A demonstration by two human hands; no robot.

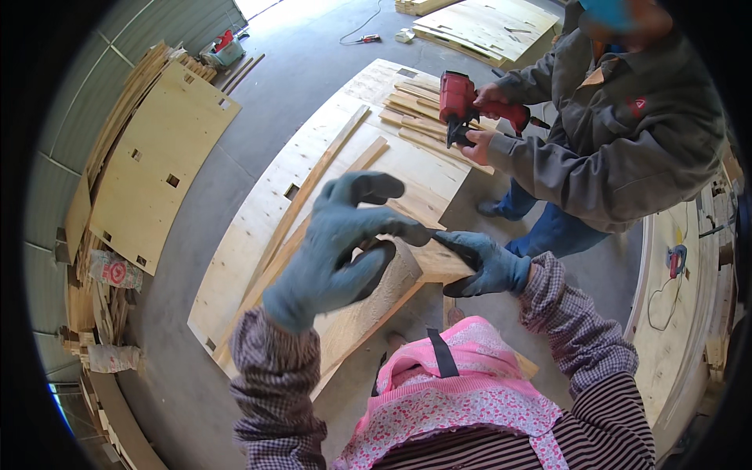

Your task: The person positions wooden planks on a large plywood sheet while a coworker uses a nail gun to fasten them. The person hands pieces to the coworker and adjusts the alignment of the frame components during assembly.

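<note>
Free room over panel [243,251] left of hands [337,239]; ahead-right — co-worker [627,141], red nailer [457,98]

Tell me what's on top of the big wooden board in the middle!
Long wooden strips and a pile of slats. The gloved left hand hides part of the board; what's there can't be seen.

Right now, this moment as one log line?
left hand: open, half-curled | right hand: gripping wooden piece | co-worker: holding red power tool

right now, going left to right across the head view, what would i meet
Pale yellow plywood sheet with square cutouts → blue-grey gloved left hand → blue-grey gloved right hand → small red-and-blue tool
</note>
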